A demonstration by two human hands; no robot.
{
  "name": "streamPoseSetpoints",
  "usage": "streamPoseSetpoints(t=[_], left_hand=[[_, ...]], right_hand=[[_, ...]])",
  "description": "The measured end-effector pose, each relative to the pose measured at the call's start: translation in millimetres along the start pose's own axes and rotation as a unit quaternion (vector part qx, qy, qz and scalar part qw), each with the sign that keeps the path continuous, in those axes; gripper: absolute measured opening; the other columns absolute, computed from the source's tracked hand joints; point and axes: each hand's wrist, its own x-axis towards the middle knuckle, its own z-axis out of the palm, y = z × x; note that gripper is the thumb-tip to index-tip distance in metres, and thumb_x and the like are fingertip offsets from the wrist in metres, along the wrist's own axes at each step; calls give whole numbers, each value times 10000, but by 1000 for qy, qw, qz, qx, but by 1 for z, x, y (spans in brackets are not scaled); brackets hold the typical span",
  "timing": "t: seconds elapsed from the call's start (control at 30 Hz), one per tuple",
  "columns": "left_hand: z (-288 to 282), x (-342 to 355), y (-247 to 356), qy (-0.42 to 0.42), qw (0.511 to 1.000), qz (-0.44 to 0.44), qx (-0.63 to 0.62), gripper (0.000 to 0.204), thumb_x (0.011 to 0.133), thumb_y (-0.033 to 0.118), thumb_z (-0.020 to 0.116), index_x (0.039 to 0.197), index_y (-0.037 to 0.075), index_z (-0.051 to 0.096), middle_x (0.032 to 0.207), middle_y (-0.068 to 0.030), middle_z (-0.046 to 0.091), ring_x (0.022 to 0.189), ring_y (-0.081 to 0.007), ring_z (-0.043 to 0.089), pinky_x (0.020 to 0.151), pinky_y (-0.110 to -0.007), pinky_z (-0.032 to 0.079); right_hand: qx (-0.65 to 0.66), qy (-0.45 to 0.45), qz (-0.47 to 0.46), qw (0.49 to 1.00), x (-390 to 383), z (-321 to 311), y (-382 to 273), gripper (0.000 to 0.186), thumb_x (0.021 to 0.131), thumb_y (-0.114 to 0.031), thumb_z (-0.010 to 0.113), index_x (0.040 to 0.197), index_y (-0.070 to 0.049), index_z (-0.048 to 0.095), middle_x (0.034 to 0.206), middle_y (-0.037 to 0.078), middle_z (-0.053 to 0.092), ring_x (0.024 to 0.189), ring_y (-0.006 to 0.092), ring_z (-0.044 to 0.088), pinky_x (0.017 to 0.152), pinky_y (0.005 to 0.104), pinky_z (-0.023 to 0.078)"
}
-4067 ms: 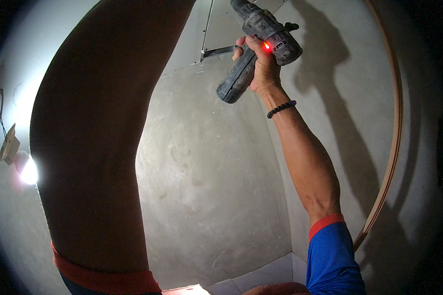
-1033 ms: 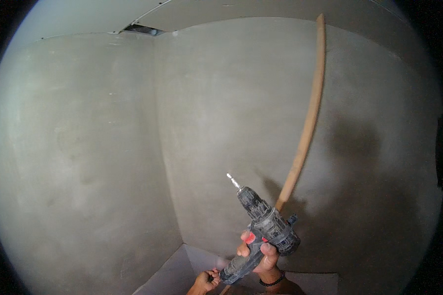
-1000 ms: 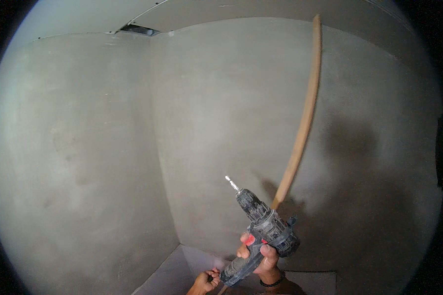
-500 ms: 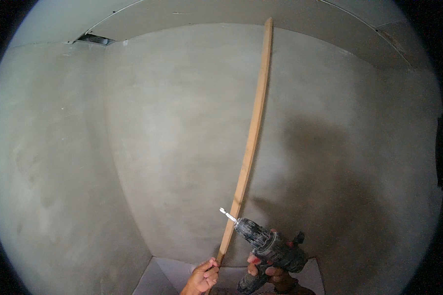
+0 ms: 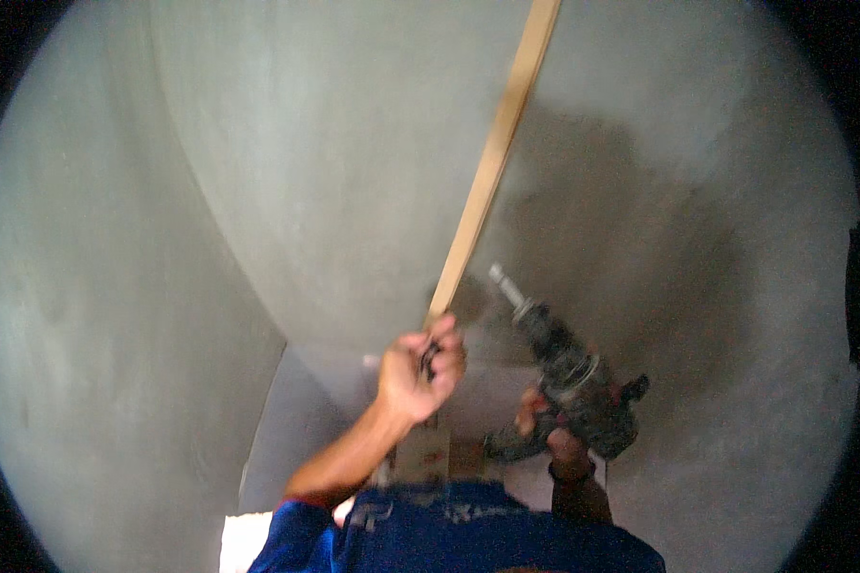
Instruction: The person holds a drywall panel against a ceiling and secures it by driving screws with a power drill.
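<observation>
A long, narrow wooden batten [image 5: 492,172] slants up the grey wall, its lower part hidden behind my left hand [image 5: 420,371]. That hand is closed, palm turned up, its fingertips at the batten's edge. Something small and dark lies within the curled fingers, too blurred to name. On the right, my right hand [image 5: 549,430] grips a dusty black cordless drill [image 5: 583,387] by its handle. A pale bit [image 5: 508,285] sticks out of the chuck, pointing up and left, to the right of the batten and apart from it.
A smooth grey plastered wall [image 5: 306,191] rises ahead and meets a side wall [image 5: 76,315] in a corner at left. Below, a paler surface [image 5: 301,401] borders the walls. My blue shirt [image 5: 487,530] fills the bottom edge. A dark shadow falls on the wall at right.
The view has tilted downward, bringing my forearms and shirt in and taking the ceiling out. The drill bit, which overlapped the batten, now appears to its right. Both hands remain closed.
</observation>
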Motion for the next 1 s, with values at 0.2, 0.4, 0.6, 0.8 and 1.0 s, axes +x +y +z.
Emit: streamPoseSetpoints(t=[0.2,0.4,0.6,0.8,1.0], left_hand=[[10,17,6,-45,998,11,46,247,864,77,461,1100,43,525,876,-49,557,589,-105,436,484,-246,386],[26,8,1,-51,982,41,175,195,925,173,464,1056,56,548,920,-58,593,512,-49,405,428,-205,372],[19,17,6,-89,985,18,149,230,925,263,468,1038,88,565,827,-40,581,442,-37,364,351,-179,304],[18,37,11,-54,936,54,344,197,912,224,506,1049,88,548,719,-37,551,401,-40,349,351,-180,300],[11,66,16,-46,862,107,492,236,895,179,539,1084,37,545,636,-34,539,393,-65,390,359,-182,311]], right_hand=[[9,-3,-61,998,-12,-3,-1,952,601,-117,798,1357,-169,222,958,131,571,760,217,590,678,343,515],[-111,101,-115,982,-14,31,-22,1073,590,-302,819,1367,-77,115,830,123,541,586,183,542,533,297,471],[-52,108,14,993,-14,16,-31,921,665,-368,719,1358,-87,182,948,171,516,686,256,547,605,363,482],[-114,51,-51,991,-9,-14,-13,814,716,-402,652,1353,-103,242,1052,214,506,785,320,560,668,424,495],[-78,21,-19,997,1,-53,5,845,687,-324,688,1367,-123,229,1044,208,521,779,305,571,668,412,495]])
